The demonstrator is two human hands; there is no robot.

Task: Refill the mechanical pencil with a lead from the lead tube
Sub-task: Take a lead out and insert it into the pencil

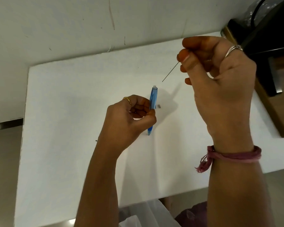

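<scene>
Pencil (153, 108) is held upright on the table (72, 99) by the left hand (129, 118), open end up, so the lead (170, 72) pinched in the raised right hand (220, 82) can be dropped in; lead tube not seen

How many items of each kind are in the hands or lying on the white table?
Blue mechanical pencil, held upright by the left hand: 1
Thin lead, pinched by the right hand: 1
Small grey piece on the table: 1
Total: 3
</scene>
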